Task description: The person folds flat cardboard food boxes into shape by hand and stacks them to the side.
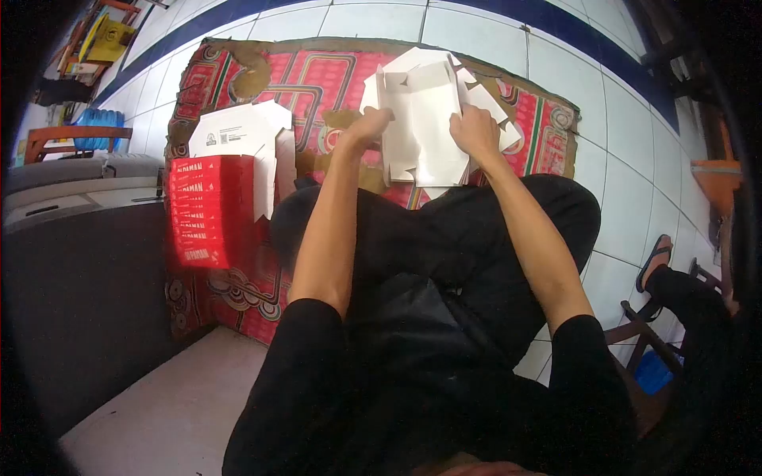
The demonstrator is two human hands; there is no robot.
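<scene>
A white cardboard box (421, 131), partly folded with its side walls raised, lies in front of my crossed legs. My left hand (371, 125) is closed on its left wall, the fingers mostly hidden from above. On the opposite side, my right hand (476, 133) grips the right wall with the thumb toward the inside. Beneath the box, flat white cardboard blanks (492, 107) stick out at the top and right.
At left stands a stack of red folded boxes (213, 210) beside more flat printed cardboard (238, 131). All lie on a worn red patterned mat (309, 75) over white floor tiles (619, 182). Another person's sandalled foot (657, 258) is at right, near a wooden chair (643, 333).
</scene>
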